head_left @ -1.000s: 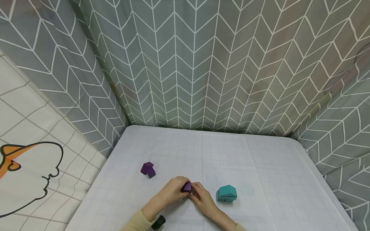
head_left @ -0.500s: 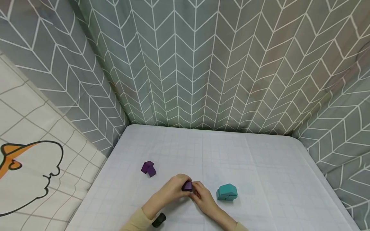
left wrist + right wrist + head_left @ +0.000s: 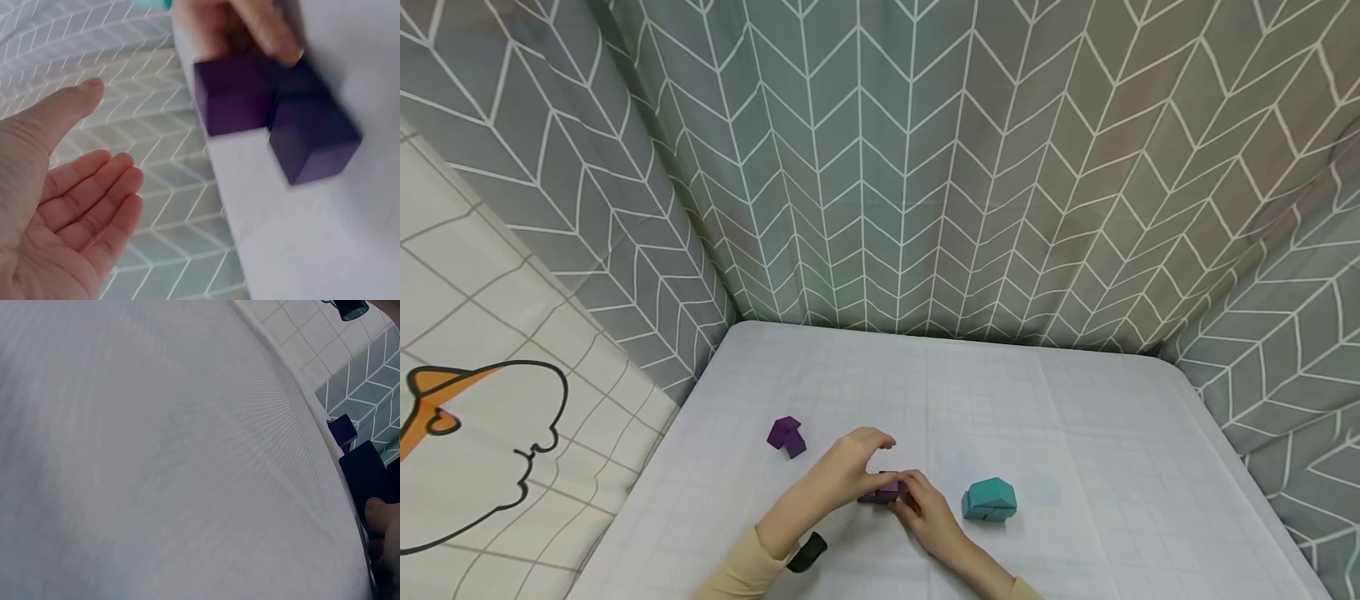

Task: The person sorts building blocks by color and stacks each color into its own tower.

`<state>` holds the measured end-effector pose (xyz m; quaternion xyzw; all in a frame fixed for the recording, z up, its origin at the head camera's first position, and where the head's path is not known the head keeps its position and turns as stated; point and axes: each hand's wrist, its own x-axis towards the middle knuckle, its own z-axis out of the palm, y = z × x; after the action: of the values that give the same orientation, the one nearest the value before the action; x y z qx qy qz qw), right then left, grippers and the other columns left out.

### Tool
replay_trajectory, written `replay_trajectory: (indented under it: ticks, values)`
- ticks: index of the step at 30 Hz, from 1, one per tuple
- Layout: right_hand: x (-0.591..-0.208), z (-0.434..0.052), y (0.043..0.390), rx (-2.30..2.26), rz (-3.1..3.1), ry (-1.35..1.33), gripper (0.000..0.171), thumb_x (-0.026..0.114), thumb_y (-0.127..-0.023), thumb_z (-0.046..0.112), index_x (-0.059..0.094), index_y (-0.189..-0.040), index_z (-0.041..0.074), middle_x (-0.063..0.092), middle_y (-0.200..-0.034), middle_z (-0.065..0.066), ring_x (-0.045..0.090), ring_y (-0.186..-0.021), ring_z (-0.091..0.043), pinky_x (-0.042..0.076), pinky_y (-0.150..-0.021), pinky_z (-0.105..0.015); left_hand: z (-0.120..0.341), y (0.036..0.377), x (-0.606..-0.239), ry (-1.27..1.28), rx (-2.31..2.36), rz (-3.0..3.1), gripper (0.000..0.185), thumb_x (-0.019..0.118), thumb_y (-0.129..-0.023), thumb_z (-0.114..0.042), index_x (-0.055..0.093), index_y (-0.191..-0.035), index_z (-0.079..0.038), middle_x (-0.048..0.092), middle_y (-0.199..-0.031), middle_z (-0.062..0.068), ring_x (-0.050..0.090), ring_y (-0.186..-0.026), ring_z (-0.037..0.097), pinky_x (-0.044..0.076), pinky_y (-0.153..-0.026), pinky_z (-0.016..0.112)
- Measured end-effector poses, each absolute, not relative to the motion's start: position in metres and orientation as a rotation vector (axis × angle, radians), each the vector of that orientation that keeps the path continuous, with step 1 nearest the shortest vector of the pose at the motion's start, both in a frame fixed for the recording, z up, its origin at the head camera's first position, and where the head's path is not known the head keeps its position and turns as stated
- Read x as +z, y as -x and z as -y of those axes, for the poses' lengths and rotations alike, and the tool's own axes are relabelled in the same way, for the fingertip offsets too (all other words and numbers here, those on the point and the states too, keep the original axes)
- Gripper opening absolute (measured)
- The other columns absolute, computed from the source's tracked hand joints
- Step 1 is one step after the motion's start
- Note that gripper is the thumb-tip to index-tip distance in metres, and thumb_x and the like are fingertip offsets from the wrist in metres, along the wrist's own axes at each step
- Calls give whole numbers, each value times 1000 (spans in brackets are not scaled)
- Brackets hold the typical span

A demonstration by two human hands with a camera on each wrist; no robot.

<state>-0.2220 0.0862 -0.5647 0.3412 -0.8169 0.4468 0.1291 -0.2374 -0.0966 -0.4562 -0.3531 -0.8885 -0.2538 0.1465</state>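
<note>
A dark purple block (image 3: 887,493) made of cube-shaped parts sits on the white table, between the two hands. My left hand (image 3: 850,465) is spread beside it, thumb and fingers apart; in the left wrist view the same hand (image 3: 75,206) is palm-up in the picture and holds nothing. My right hand (image 3: 931,518) grips the block's right end, its thumb (image 3: 380,515) lying on the dark face in the right wrist view. Seen from the left wrist, two purple cube ends of the block (image 3: 234,97) project from under the right fingers.
Another purple block (image 3: 787,437) lies at the left on the table (image 3: 865,375). A teal block shape (image 3: 989,500) with a peaked top stands right of the right hand. Patterned curtains (image 3: 925,167) border the table's back and sides. A black wrist device (image 3: 807,553) is at the left sleeve.
The left hand has let go of the purple block, its fingers opening and lifting up and slightly left. The right hand stays at the block.
</note>
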Motion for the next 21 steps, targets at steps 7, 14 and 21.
replay_trajectory:
  ticks: [7,14,21]
  values:
    - [-567,-87,224,1270,2331,-984,36,67,-77,4,55,-110,2,53,-98,2,41,-65,2,36,-53,-9,117,251,-438,835,-731,2486,27,73,-73,-18,63,-95,-5,63,-91,2,58,-85,13,49,-72,25]
    - [-568,-85,224,1281,2297,-999,36,67,-76,4,55,-109,3,53,-98,2,41,-65,1,35,-53,-9,146,259,-429,675,-710,2468,29,74,-71,-15,63,-95,-4,63,-89,4,59,-85,17,49,-73,29]
    - [-569,-84,224,1284,2303,-989,34,67,-77,5,56,-109,1,53,-98,2,41,-65,1,35,-53,-8,175,258,-440,472,-721,2563,30,74,-71,-16,62,-95,-3,63,-89,6,59,-82,19,50,-66,29]
